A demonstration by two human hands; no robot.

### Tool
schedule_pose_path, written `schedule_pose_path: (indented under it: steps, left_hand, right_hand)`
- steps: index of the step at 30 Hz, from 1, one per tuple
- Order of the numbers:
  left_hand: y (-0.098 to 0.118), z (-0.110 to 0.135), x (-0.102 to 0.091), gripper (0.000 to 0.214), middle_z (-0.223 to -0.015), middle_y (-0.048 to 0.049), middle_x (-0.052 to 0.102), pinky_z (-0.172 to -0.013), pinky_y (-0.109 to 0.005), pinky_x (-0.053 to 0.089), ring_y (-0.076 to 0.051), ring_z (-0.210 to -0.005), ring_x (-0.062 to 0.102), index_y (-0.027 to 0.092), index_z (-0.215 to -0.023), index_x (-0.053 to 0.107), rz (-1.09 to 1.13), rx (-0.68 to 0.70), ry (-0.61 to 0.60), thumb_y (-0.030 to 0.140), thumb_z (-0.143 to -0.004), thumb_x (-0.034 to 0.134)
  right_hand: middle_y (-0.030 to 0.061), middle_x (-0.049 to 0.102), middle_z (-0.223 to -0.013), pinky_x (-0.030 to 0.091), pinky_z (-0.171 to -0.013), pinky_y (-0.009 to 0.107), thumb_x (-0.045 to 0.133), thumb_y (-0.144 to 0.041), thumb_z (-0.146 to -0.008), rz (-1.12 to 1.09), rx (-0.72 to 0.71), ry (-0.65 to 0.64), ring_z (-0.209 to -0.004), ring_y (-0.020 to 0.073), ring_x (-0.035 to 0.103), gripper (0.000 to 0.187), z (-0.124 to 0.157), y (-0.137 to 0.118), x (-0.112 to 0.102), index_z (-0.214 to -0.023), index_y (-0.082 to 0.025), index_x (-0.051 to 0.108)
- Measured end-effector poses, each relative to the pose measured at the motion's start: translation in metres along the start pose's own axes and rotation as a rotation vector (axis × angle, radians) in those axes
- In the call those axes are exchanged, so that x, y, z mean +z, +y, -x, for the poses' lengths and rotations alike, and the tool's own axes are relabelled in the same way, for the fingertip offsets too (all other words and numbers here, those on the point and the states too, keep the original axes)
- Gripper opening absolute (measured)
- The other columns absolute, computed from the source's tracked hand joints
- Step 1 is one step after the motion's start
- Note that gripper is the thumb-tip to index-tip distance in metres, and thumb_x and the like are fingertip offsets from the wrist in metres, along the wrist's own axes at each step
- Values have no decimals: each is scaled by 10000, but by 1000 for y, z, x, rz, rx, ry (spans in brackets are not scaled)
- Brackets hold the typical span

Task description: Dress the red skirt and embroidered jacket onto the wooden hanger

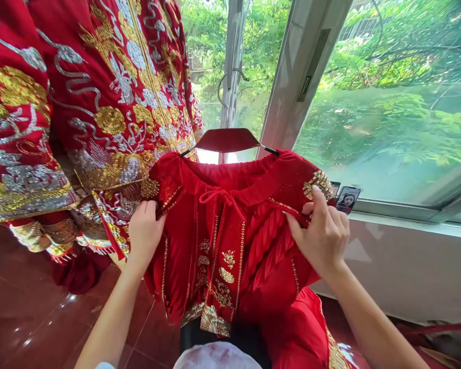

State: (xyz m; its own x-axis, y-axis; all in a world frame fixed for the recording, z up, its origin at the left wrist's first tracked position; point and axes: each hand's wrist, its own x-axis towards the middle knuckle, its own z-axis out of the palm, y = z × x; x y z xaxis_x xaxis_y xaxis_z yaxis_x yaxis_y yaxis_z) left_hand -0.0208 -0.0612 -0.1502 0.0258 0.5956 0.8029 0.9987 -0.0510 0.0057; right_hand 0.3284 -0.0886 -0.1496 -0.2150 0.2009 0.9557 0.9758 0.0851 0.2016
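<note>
While its collar faces the window (392, 118), the red garment (253, 230) hangs in front of the person on a dark red hanger (226, 139), its front turned toward them. The shoulders spread left to right, nearly level, and the longer line of the front runs from the neckline down toward the person, hem lowest. The tied bow (217, 197) sits at the neck opening; below it, the gold-trimmed front panels (225, 271) point the same way as the hem, leaning slightly. The left hand (145, 230) grips cloth below one shoulder, fingers curled; the right hand (325, 233) pinches the opposite side between thumb and fingers, just below the gold shoulder beading (317, 184). The hanger's hook (225, 97) points up, away from the person. Embroidered red garments (111, 107) hang alongside, to the left.
</note>
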Motion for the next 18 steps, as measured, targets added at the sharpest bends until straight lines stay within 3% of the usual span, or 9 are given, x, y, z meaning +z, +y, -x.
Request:
schedule_pose_path:
  steps: [2, 6, 9, 12, 15, 17, 18]
  left_hand:
    - [-5, -6, -15, 148, -777, -73, 584, -663, -322, 383, -241, -777, 555, 187, -799, 545, -57, 91, -102, 264, -897, 465]
    - [9, -9, -28, 236, -697, -58, 578, -585, -316, 325, -228, -707, 559, 196, -695, 527, -226, 145, -92, 269, -906, 451]
    - [21, -10, -13, 178, -748, -75, 619, -583, -316, 317, -234, -722, 574, 179, -733, 569, -249, 104, -172, 234, -874, 476]
    - [27, -13, 1, 165, -798, -88, 634, -604, -314, 324, -239, -756, 579, 169, -771, 585, -205, 37, -175, 243, -868, 474]
    - [34, -2, 8, 214, -745, -73, 614, -605, -300, 320, -219, -714, 564, 171, -749, 570, -72, -109, -109, 305, -880, 465]
    - [47, 21, 14, 285, -666, -47, 590, -595, -283, 316, -182, -640, 539, 179, -681, 550, 123, -190, -180, 332, -895, 441]
    - [57, 37, 20, 315, -639, -36, 585, -594, -273, 320, -163, -613, 531, 180, -650, 546, 246, -199, -277, 325, -902, 425]
  right_hand:
    - [35, 644, -741, 397, -635, 289, 530, -205, -895, -102, -111, -46, -622, 165, 528, 688, -7, 3, -6, -1497, -103, 214]
    - [1, 614, -652, 374, -575, 270, 493, -113, -899, -160, -207, -69, -544, 138, 504, 586, -13, -14, 1, -1451, -101, 298]
    - [4, 609, -621, 376, -553, 274, 446, -113, -914, -163, -157, -77, -512, 138, 499, 458, -7, -25, 24, -1369, -77, 410]
    - [27, 651, -684, 408, -562, 278, 446, -133, -915, -173, -97, -99, -526, 149, 528, 479, 0, -28, 38, -1387, -82, 386]
    - [66, 685, -803, 449, -593, 296, 446, -150, -916, -192, 9, -152, -593, 173, 571, 581, 14, -33, 33, -1464, -107, 261]
    - [92, 697, -913, 495, -680, 323, 447, -159, -916, -289, 94, -194, -728, 199, 626, 632, 38, -39, 26, -1491, -126, 187]
    - [95, 698, -950, 507, -734, 342, 457, -161, -911, -335, 126, -206, -801, 210, 642, 640, 56, -42, 21, -1490, -140, 185]
